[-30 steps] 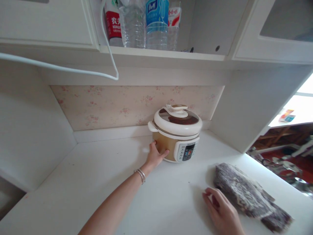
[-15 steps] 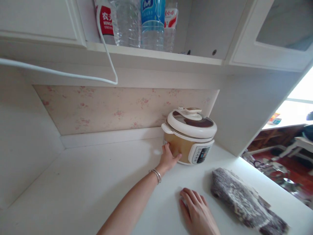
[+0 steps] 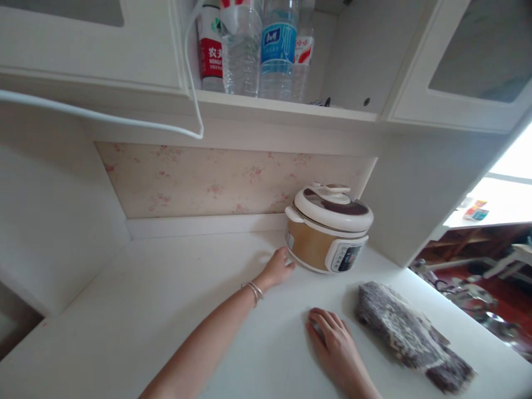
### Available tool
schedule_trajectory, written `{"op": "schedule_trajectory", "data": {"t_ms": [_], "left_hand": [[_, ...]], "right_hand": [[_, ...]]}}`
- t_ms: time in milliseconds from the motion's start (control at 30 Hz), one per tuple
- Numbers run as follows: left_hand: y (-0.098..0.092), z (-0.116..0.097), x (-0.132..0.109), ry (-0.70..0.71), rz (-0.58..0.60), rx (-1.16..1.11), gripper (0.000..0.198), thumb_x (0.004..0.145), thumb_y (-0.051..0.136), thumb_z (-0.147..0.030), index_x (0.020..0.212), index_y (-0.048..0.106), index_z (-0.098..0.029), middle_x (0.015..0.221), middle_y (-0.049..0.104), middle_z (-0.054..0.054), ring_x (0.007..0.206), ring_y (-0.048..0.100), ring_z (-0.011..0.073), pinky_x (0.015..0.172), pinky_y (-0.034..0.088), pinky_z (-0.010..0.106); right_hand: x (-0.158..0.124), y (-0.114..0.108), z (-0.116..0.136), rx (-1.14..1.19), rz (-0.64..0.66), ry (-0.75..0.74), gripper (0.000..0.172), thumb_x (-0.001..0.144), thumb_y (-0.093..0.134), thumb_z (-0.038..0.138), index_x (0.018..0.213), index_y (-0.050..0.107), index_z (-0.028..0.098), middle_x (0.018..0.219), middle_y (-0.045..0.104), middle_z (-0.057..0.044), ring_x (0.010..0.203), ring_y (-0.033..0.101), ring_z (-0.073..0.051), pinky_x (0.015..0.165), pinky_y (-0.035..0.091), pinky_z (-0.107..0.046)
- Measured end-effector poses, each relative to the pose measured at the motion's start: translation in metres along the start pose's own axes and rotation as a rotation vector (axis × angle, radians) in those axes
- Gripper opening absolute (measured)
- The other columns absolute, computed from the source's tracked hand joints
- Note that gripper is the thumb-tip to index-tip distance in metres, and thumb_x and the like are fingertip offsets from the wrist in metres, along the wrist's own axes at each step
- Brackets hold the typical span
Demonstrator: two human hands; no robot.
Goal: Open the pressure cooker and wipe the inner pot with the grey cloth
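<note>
A round electric pressure cooker (image 3: pixel 316 244) with a tan body, white lid and front control panel stands upright at the back right of the white counter (image 3: pixel 174 299). My left hand (image 3: pixel 277 269), a bracelet at its wrist, is just left of the cooker's base. Its fingers are loosely bent, thumb apart, with nothing seen in them. Closer to me, my right hand (image 3: pixel 332 335) rests on the counter, fingers together and slightly bent, thumb apart; it holds nothing visible. A grey-and-white fuzzy cloth (image 3: pixel 409 332) lies bunched to its right.
Several plastic bottles (image 3: pixel 277 55) stand in the open cabinet (image 3: pixel 332 113) overhead. A white cable (image 3: pixel 141 126) hangs in front of it. A side panel (image 3: pixel 419 188) rises behind the cooker's right. Floral wallpaper (image 3: pixel 208 177) covers the back wall.
My left hand has come off the cooker's side and drawn slightly left. The cooker looks pushed a little farther back. My right hand stays on the counter. The view has shifted.
</note>
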State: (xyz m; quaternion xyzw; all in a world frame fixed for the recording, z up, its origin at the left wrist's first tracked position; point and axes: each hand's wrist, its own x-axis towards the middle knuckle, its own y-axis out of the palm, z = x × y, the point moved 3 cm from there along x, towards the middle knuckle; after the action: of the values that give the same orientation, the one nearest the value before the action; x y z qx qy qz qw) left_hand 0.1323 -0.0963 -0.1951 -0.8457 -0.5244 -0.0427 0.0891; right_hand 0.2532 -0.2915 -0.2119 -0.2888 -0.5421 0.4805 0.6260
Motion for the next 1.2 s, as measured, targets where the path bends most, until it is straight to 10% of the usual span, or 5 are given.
{"op": "schedule_trajectory", "data": {"t_ms": [200, 467, 667, 867, 1200], "left_hand": [[-0.069, -0.017, -0.111, -0.258, -0.165, -0.151, 0.025, 0.079, 0.06, -0.033, 0.097, 0.057, -0.016, 0.091, 0.065, 0.007, 0.067, 0.067, 0.0154, 0.069, 0.05, 0.03], [-0.14, -0.015, -0.216, -0.338, -0.365, -0.078, 0.026, 0.069, 0.066, -0.028, 0.091, 0.062, -0.015, 0.082, 0.06, 0.001, 0.056, 0.05, 0.0066, 0.054, 0.038, 0.021], [-0.154, -0.013, -0.227, -0.281, -0.517, -0.103, 0.025, 0.068, 0.065, -0.033, 0.088, 0.062, -0.018, 0.079, 0.054, -0.003, 0.047, 0.035, 0.0037, 0.044, 0.024, 0.021], [-0.145, -0.013, -0.226, -0.328, -0.37, -0.083, 0.025, 0.072, 0.064, -0.039, 0.085, 0.058, -0.019, 0.055, 0.039, -0.008, 0.042, 0.025, 0.0051, 0.042, 0.014, 0.022], [-0.147, -0.008, -0.228, -0.328, -0.309, -0.174, 0.04, 0.076, 0.061, -0.052, 0.065, 0.038, -0.021, 0.048, 0.025, -0.01, 0.041, 0.017, 0.0052, 0.041, 0.009, 0.023]], "right_hand": [[-0.003, 0.008, -0.004, -0.022, -0.004, -0.041, 0.026, 0.092, 0.043, 0.035, 0.102, 0.064, 0.023, 0.11, 0.067, -0.006, 0.104, 0.059, -0.022, 0.086, 0.046, -0.036], [-0.007, 0.004, 0.007, 0.134, -0.051, -0.073, 0.027, 0.09, 0.045, 0.039, 0.093, 0.067, 0.025, 0.101, 0.07, -0.005, 0.095, 0.062, -0.023, 0.085, 0.044, -0.035], [0.02, 0.004, 0.069, 0.665, -0.082, 0.222, 0.035, 0.087, 0.046, 0.052, 0.09, 0.062, 0.021, 0.071, 0.063, -0.003, 0.067, 0.057, -0.017, 0.065, 0.043, -0.026], [0.057, 0.054, 0.136, 0.878, 0.108, 0.276, 0.046, 0.085, 0.043, 0.057, 0.059, 0.048, 0.02, 0.052, 0.041, 0.003, 0.052, 0.037, -0.012, 0.049, 0.027, -0.024], [0.049, 0.071, 0.121, 0.852, 0.101, 0.324, 0.047, 0.084, 0.043, 0.059, 0.057, 0.04, 0.02, 0.054, 0.036, 0.005, 0.054, 0.034, -0.011, 0.052, 0.024, -0.025]]}}
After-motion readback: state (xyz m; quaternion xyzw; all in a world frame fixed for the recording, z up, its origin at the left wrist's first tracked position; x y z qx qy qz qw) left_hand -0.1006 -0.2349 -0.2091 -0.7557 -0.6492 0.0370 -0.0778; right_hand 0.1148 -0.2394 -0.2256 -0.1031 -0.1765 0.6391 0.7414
